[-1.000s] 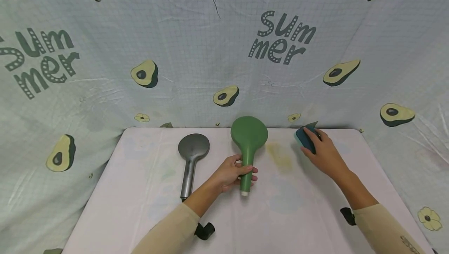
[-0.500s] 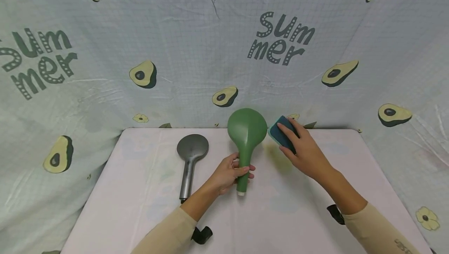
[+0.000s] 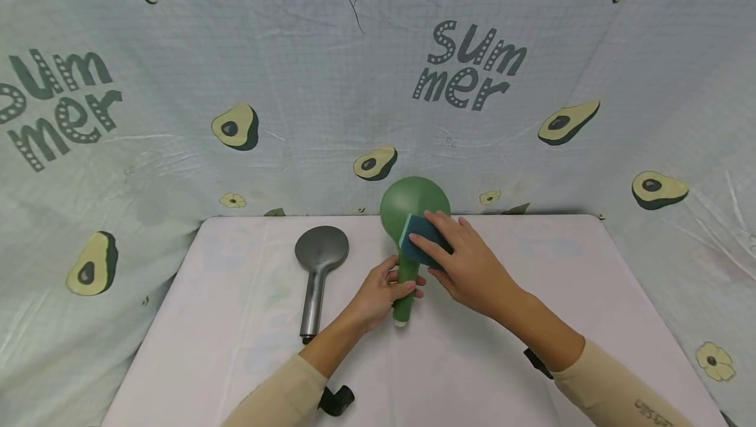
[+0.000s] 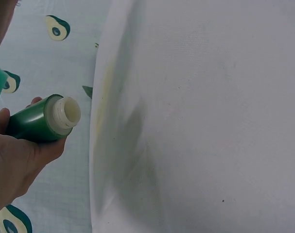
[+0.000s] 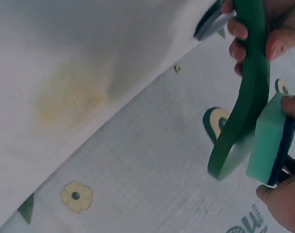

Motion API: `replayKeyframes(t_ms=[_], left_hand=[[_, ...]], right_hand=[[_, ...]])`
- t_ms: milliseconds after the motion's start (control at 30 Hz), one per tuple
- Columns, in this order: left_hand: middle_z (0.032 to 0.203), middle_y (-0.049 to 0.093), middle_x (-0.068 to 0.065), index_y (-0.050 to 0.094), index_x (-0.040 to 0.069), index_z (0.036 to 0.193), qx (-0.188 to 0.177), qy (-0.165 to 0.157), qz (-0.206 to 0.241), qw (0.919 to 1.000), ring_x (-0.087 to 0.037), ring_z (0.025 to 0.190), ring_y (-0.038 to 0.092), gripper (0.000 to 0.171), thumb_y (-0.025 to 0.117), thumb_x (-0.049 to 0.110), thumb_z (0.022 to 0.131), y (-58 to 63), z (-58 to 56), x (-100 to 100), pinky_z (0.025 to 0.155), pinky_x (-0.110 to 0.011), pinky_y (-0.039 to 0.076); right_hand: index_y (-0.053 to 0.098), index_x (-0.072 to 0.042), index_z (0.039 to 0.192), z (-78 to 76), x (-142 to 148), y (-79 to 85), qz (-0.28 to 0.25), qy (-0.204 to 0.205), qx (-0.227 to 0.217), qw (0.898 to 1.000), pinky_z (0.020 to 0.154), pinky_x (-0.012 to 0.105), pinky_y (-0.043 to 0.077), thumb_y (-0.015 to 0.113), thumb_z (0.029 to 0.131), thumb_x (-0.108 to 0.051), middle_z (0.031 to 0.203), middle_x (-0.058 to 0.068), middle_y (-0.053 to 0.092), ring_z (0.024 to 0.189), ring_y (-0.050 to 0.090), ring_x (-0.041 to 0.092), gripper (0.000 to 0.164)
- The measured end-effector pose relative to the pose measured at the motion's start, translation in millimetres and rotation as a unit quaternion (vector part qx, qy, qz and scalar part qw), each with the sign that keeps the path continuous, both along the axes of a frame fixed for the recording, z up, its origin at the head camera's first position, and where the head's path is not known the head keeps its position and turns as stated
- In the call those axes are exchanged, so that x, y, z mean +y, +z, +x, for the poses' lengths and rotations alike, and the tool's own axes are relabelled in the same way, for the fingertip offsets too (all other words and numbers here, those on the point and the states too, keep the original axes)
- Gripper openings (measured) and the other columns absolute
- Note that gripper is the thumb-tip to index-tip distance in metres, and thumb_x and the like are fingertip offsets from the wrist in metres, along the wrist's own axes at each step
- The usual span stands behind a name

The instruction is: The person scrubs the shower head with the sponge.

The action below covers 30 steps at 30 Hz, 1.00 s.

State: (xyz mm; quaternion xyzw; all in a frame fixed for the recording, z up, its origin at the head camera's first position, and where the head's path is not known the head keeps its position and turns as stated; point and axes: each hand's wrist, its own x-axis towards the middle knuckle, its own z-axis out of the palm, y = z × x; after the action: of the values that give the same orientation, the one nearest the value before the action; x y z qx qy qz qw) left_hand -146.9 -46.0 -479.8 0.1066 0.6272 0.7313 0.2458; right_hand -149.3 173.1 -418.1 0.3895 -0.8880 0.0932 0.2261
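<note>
A green shower head (image 3: 413,194) is raised over the table, its round back turned up. My left hand (image 3: 378,292) grips its handle, thumb across the front. In the left wrist view, the pale threaded end of the green shower head (image 4: 38,119) points out of the fist. Between the fingers and thumb of my right hand (image 3: 472,263) is a sponge (image 3: 424,237), dark blue on one side. The right wrist view shows the light green side of the sponge (image 5: 268,141) against or very near the green shower head (image 5: 251,87); contact is hard to tell.
A grey shower head (image 3: 321,250) lies left of my left hand, its handle end near my forearm. The table (image 3: 248,322) has a pale pink cover with a yellowish stain (image 5: 72,94). Behind it hangs a patterned cloth (image 3: 295,86). Black straps show at both wrists.
My right hand has carried the sponge leftward from the table's back right to the green shower head. The left hand has lifted the green shower head slightly.
</note>
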Motion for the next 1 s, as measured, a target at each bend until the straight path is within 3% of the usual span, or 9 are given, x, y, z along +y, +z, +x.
replayKeyframes(t_ms=[100,300,433,633,800,1000], left_hand=[[0.128,0.064,-0.028,0.039,0.005,0.155,0.006,0.005,0.006,0.9999,-0.025,0.102,0.072,0.055,0.057,0.0,0.104,0.1,1.1,-1,0.105,-0.054,0.053],[0.129,0.063,-0.019,0.041,0.003,0.154,0.035,0.009,0.019,0.9992,-0.021,0.102,0.07,0.052,0.058,0.003,0.104,-2.6,1.8,-2,0.101,-0.042,0.056],[0.128,0.064,-0.019,0.041,0.002,0.153,0.045,0.01,0.02,0.9988,-0.022,0.104,0.069,0.051,0.058,0.005,0.105,-3.1,2.0,-1,0.098,-0.036,0.057],[0.129,0.063,-0.026,0.038,0.005,0.155,0.055,0.014,0.019,0.9982,-0.023,0.105,0.071,0.055,0.058,0.003,0.104,0.5,1.8,0,0.095,-0.031,0.058],[0.128,0.062,-0.035,0.041,0.004,0.153,0.062,0.004,0.019,0.9979,-0.033,0.107,0.072,0.053,0.059,0.002,0.104,0.6,1.8,1,0.095,-0.031,0.057],[0.125,0.065,-0.033,0.043,0.005,0.153,0.069,-0.002,0.001,0.9976,-0.04,0.108,0.071,0.053,0.06,0.0,0.102,-1.3,4.8,3,0.094,-0.032,0.056]], right_hand=[[0.056,-0.018,0.146,5.6,-10,-3.6,0.019,0.009,0.018,1.0,0.112,0.064,0.044,0.088,0.084,-0.021,0.159,0.021,0.042,0.146,0.044,0.04,0.069],[0.062,-0.018,0.14,7.7,-21,-7.7,0.038,0.02,0.058,0.997,0.112,0.056,0.047,0.089,0.082,-0.02,0.158,0.02,0.045,0.144,0.047,0.037,0.064],[0.062,-0.017,0.141,3.2,-25,-2.6,0.034,0.023,0.063,0.997,0.114,0.055,0.046,0.09,0.081,-0.02,0.158,0.021,0.045,0.144,0.047,0.037,0.066],[0.061,-0.015,0.144,-8.2,-26,11.1,0.006,0.013,0.049,0.999,0.115,0.056,0.044,0.09,0.082,-0.019,0.157,0.023,0.044,0.143,0.047,0.041,0.069],[0.059,-0.017,0.146,-22.8,-23,24.7,-0.04,-0.005,0.021,0.999,0.115,0.058,0.043,0.084,0.089,-0.018,0.157,0.025,0.042,0.141,0.046,0.044,0.063],[0.058,-0.02,0.147,-44.6,-14,42.0,-0.093,-0.052,-0.03,0.994,0.113,0.062,0.043,0.079,0.093,-0.018,0.157,0.028,0.039,0.143,0.043,0.047,0.058]])
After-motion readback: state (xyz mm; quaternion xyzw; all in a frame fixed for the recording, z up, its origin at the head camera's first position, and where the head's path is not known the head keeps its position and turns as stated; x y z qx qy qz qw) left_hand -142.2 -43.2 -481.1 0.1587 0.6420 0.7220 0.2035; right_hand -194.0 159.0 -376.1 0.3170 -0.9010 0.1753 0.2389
